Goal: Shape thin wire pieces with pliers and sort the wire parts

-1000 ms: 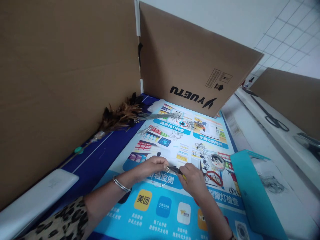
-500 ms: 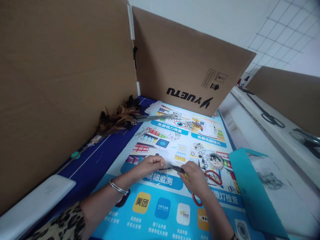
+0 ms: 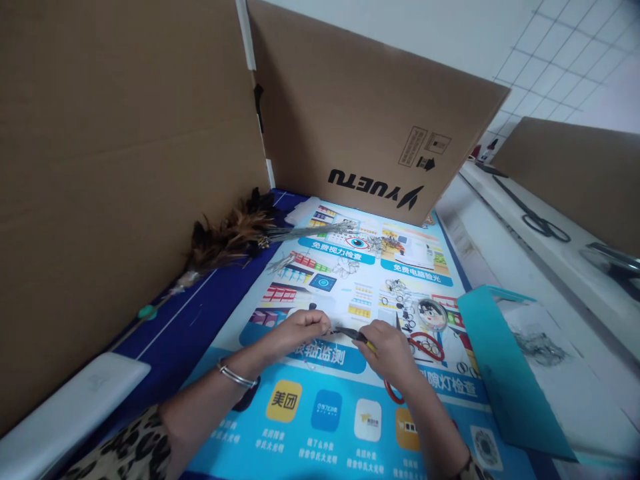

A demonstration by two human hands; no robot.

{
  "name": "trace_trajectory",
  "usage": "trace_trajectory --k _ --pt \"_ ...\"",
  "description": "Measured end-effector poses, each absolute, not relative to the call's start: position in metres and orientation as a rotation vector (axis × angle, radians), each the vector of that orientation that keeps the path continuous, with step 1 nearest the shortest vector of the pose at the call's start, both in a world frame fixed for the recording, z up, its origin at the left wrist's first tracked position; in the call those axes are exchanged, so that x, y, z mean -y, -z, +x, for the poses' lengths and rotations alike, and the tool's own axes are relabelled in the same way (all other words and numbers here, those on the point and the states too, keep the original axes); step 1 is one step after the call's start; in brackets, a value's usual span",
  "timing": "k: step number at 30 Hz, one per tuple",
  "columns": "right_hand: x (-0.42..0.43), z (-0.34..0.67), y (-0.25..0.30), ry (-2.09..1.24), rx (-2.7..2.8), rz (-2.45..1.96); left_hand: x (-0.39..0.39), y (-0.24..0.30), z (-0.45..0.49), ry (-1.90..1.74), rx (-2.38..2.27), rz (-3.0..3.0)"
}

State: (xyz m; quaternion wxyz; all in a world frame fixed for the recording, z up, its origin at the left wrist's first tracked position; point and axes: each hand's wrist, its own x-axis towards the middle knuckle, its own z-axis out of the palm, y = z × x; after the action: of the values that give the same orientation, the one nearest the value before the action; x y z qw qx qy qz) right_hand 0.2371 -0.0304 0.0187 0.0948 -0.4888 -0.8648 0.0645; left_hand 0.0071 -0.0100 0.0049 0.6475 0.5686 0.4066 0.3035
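Note:
My left hand [image 3: 301, 331] is closed, thumb and fingertips pinching a thin, shiny wire [image 3: 314, 363] that dangles below them. A pair of pliers [image 3: 351, 333] with dark jaws and yellow handles is gripped in my right hand [image 3: 389, 348]. The jaw tips point left and come right up to the pinched fingertips. Whether they are clamped on the wire is too small to tell. Just right of my right hand lie red-handled scissors [image 3: 427, 347], with small black rings [image 3: 404, 313] beyond them.
A round tin with a cartoon face [image 3: 433, 313] lies near the rings. Brown feathers on a bundle of thin stems [image 3: 310, 233] rest at the back left. Cardboard panels [image 3: 370, 120] wall the left and back. A teal folder [image 3: 515, 373] stands right; a white case [image 3: 75, 400] lies left.
The plier tips have shifted slightly left, closer to my left fingertips. The round loop hanging below my left hand now looks less distinct. The view has moved a little.

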Motion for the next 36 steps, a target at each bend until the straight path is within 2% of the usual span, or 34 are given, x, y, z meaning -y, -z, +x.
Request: trace_trajectory --k 19,36 --pt "0.033 0.236 -0.024 -0.188 2.628 -1.500 0.009 0.000 0.009 -0.639 -0.798 1.308" --pt "0.035 0.238 -0.026 -0.008 2.594 -1.560 0.009 0.010 0.012 -0.613 -0.970 1.397"
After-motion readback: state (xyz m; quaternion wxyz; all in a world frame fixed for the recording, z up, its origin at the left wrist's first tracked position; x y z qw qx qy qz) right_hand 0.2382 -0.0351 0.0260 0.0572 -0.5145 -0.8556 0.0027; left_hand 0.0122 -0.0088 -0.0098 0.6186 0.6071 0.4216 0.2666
